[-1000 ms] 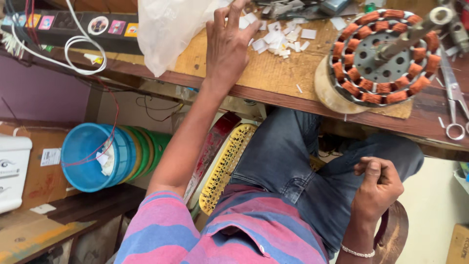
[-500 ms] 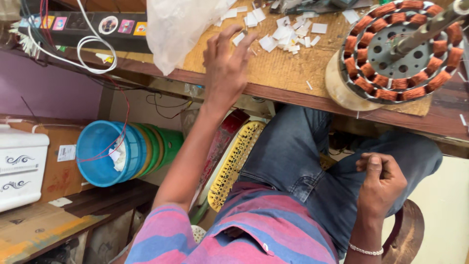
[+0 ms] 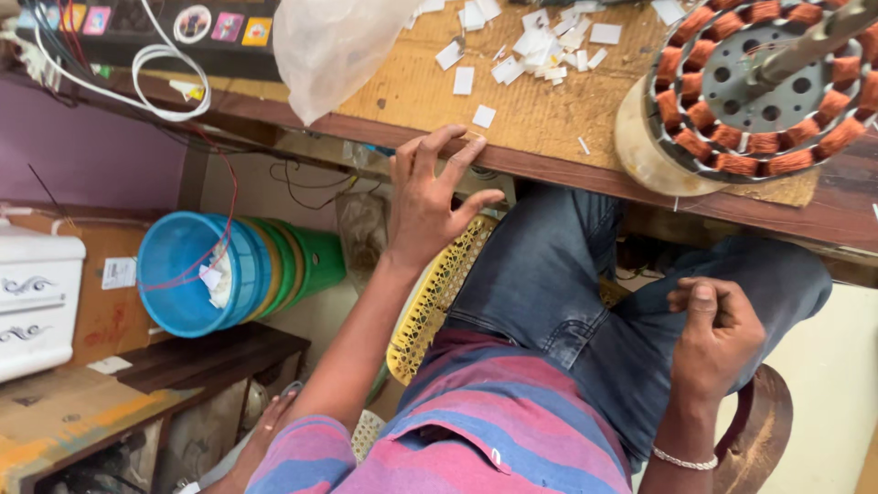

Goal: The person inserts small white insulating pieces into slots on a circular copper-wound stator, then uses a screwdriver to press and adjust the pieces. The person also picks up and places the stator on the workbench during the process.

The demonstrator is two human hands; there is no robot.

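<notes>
My left hand (image 3: pixel 430 197) hangs just below the front edge of the wooden workbench (image 3: pixel 549 169), fingers spread, fingertips touching the edge, holding nothing. My right hand (image 3: pixel 718 334) rests on my right thigh in blue jeans (image 3: pixel 567 284), fingers curled into a loose fist; nothing shows inside it. On the bench at the right stands a round motor stator (image 3: pixel 759 91) with orange copper coils around a grey metal hub. Several small white paper slips (image 3: pixel 540 41) lie scattered on the bench top.
A translucent plastic bag (image 3: pixel 334 46) sags over the bench edge left of my hand. White cable loops (image 3: pixel 174 82) lie at the far left. Below are stacked blue and green buckets (image 3: pixel 197 274), a white box (image 3: pixel 32 302), a low wooden shelf (image 3: pixel 210 357) and a yellow perforated seat (image 3: pixel 439 293).
My left hand has drawn back from the bench top near the bag down to the front edge. The right hand stays on my thigh. The view has shifted.
</notes>
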